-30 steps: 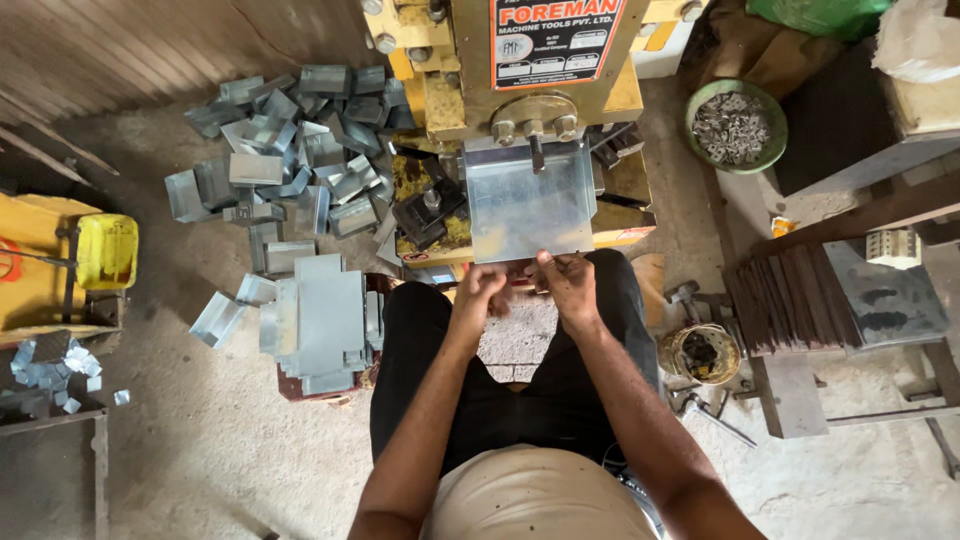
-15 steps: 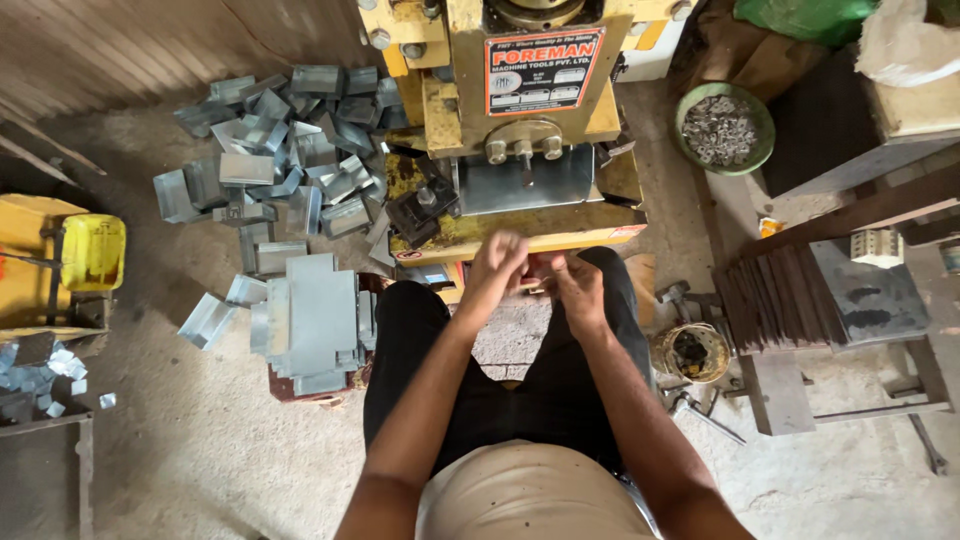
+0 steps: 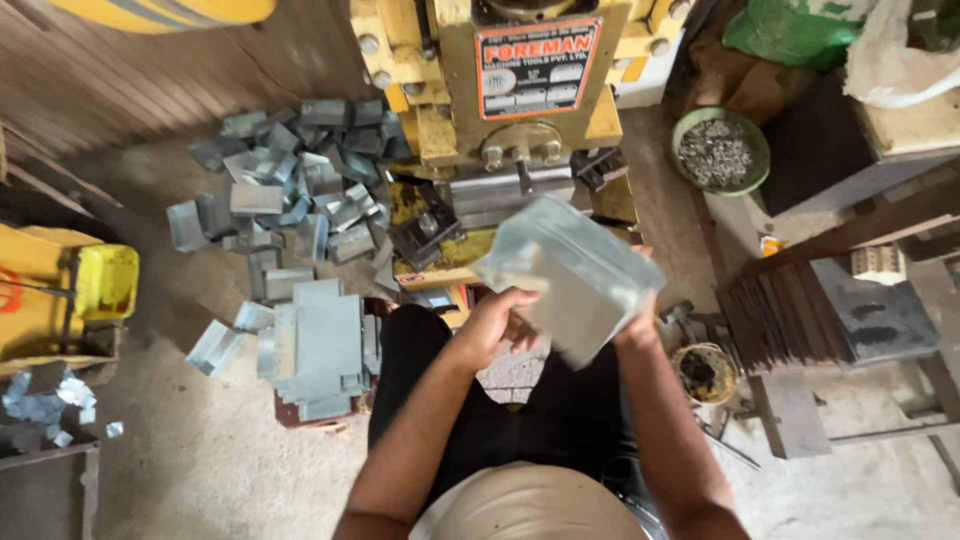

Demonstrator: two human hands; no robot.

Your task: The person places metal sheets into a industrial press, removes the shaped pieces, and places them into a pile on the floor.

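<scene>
I hold a grey sheet-metal piece (image 3: 570, 270) with both hands in front of a yellow press machine (image 3: 520, 110); the piece is blurred by motion and tilted. My left hand (image 3: 495, 325) grips its lower left edge. My right hand (image 3: 638, 322) holds its lower right side, mostly hidden behind the sheet. The press's grey die (image 3: 510, 190) sits just beyond the sheet. I sit with dark trousers (image 3: 420, 400) between the machine and my body.
A stack of flat grey blanks (image 3: 320, 345) lies left of my knee. A heap of bent metal pieces (image 3: 285, 190) covers the floor at upper left. A green bowl of small parts (image 3: 720, 150), dark plates (image 3: 790, 320) and a round tin (image 3: 703, 372) are at right.
The sheet was in the press, then my hands were together below the die. Now the sheet is out of the press, lifted and tilted toward me in both hands.
</scene>
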